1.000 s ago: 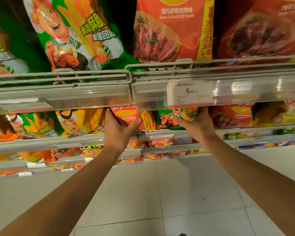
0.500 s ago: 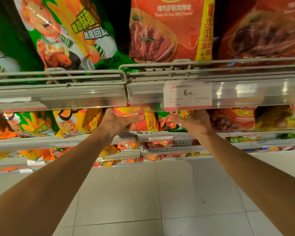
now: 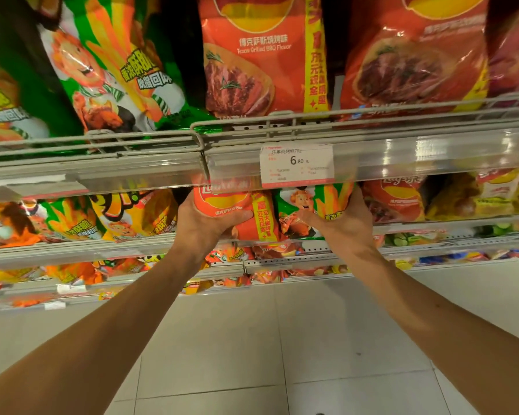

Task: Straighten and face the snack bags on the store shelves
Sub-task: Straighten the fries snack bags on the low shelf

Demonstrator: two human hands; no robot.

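On the second shelf, under the price rail, an orange-red BBQ chip bag (image 3: 237,202) stands upright with my left hand (image 3: 201,223) gripping its left side, thumb across its front. Right beside it is a green chip bag (image 3: 318,202) with a cartoon figure; my right hand (image 3: 342,226) holds its lower right side, thumb on its front. The tops of both bags are hidden behind the upper shelf's rail. More bags line this shelf on both sides.
The upper shelf (image 3: 372,115) has a wire front guard and carries large green (image 3: 111,70) and orange-red bags (image 3: 258,55). A price tag (image 3: 296,164) reading 6.80 hangs on its rail. Lower shelves (image 3: 312,262) hold more snacks. Pale floor tiles (image 3: 267,354) lie below.
Both hands have reached further in and closed on the two bags, which now stand more forward and upright. The view has moved closer to the shelves.
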